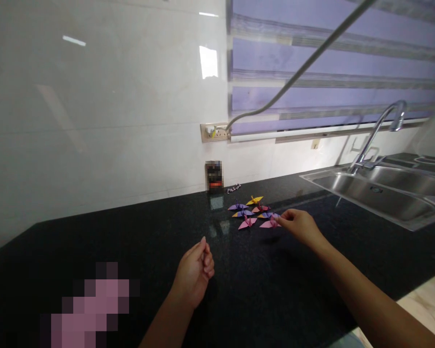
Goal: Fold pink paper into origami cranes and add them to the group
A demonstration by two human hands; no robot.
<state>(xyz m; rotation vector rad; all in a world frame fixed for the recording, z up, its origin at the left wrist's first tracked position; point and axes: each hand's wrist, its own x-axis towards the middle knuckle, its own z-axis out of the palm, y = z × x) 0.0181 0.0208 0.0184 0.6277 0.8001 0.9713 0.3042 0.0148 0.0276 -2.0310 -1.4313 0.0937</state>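
Several small paper cranes, pink, purple and yellow, lie in a cluster (252, 212) on a black stone counter (130, 246). My right hand (300, 225) reaches out to the cluster's right side, and its fingertips pinch the wing of a pink crane (270, 224). My left hand (195, 273) hovers nearer to me above the counter, fingers loosely curled, holding nothing that I can see.
A small dark box (213, 176) stands against the white tiled wall, with a string of beads (234, 187) beside it. At the right are a steel sink (380, 191) and a tap (379, 130). A cable runs up from a wall socket (214, 131).
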